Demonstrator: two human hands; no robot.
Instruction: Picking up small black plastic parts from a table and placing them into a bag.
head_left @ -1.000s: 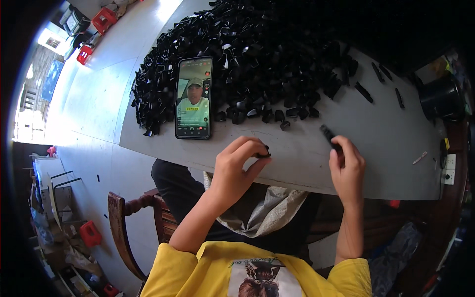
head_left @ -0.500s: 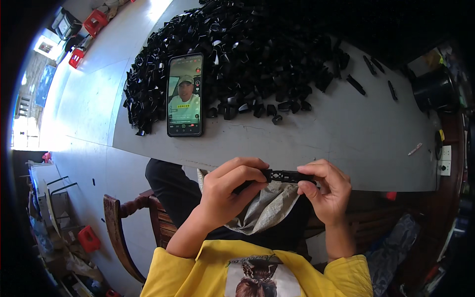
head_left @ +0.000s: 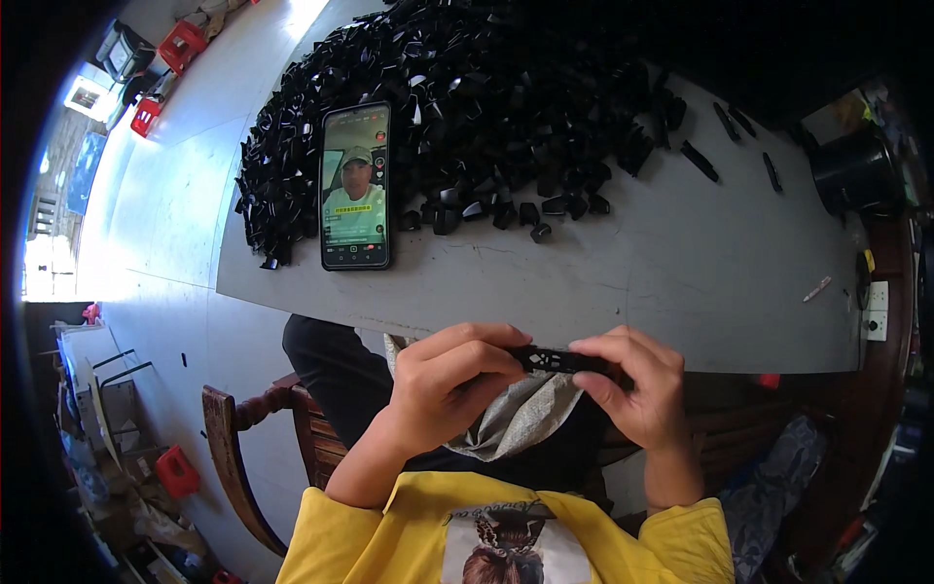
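Between both hands, just off the table's near edge and above my lap, is a narrow black plastic part (head_left: 551, 361) with small cut-outs along its middle. My left hand (head_left: 455, 375) grips one end with the thumb below and the fingers above. At the other end, my right hand (head_left: 637, 375) pinches it between thumb and fingers. Both ends are hidden by the fingers, so I cannot tell whether it is one piece or two joined. A pale woven cloth (head_left: 520, 414) lies across my lap underneath.
A big heap of small black plastic pieces (head_left: 467, 127) covers the far part of the grey table (head_left: 467, 282). A phone (head_left: 354, 234) playing a video leans on the heap's near side. Several slim black strips (head_left: 699, 162) and a dark bucket (head_left: 856, 173) are at the right.
My right hand has shifted slightly left along the black part, its fingers now covering more of it. The part has dropped a little and tilts down to the right.
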